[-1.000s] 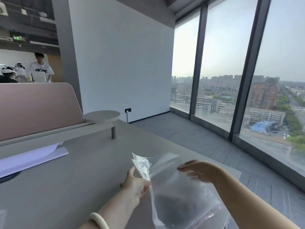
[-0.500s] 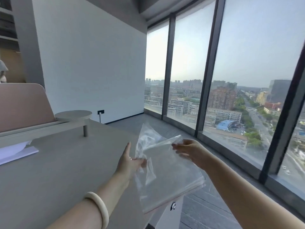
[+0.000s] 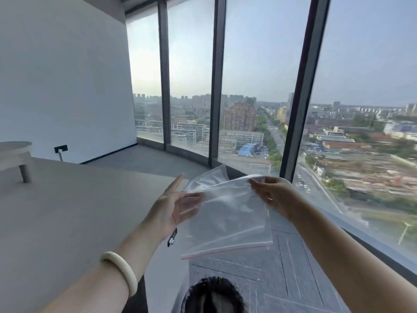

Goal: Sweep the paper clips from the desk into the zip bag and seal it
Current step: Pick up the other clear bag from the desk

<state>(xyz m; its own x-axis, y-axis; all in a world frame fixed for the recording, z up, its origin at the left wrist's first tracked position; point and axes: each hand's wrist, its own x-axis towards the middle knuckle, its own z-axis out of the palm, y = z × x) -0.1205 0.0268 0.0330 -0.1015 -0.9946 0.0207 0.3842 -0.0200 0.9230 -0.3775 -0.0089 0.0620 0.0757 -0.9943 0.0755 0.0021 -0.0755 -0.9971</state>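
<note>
A clear zip bag (image 3: pixel 228 215) with a thin red line along its lower edge hangs in the air past the desk's right edge. My right hand (image 3: pixel 274 195) pinches its upper right part. My left hand (image 3: pixel 173 207) touches the bag's left side with the thumb behind the plastic and the fingers spread. The upper part of the bag is folded and puffed up. No paper clips show on the visible part of the grey desk (image 3: pixel 67 211).
A round raised shelf (image 3: pixel 15 152) on a short leg stands at the desk's far left. Tall windows (image 3: pixel 259 86) and grey carpet floor (image 3: pixel 259 267) lie to the right. A dark furry thing (image 3: pixel 212 294) sits at the bottom edge. A cream bangle (image 3: pixel 119 269) rings my left wrist.
The view has swung right, away from the desk partition. Both hands carried the bag up and out past the desk's right edge, and the bag now hangs flatter between them.
</note>
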